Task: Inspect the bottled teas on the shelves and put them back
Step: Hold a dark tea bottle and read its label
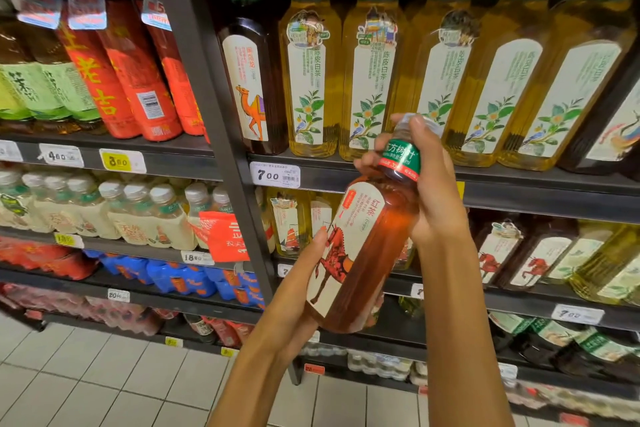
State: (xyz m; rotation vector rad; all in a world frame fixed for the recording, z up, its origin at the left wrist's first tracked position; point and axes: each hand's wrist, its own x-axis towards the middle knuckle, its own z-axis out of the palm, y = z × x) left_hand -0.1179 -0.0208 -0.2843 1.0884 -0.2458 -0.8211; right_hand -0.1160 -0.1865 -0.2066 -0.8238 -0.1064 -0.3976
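Observation:
I hold one bottle of red tea (367,253) tilted in front of the shelves, its cream label with a red horse facing me. My left hand (301,284) cups the bottle's lower body from the left, thumb on the label. My right hand (426,191) grips the green neck band and cap at the top. Behind it, on the upper shelf (450,177), stand several yellow tea bottles (367,80) and a dark camel-label bottle (249,87). More horse-label bottles (530,260) stand on the shelf below, to the right.
A dark upright post (221,135) splits the shelving. Left of it are red herbal tea bottles (138,80), green tea bottles (38,87), pale multipacks (104,211) and blue packs (180,277). Price tags (275,175) line the shelf edges. White tiled floor (104,385) lies below.

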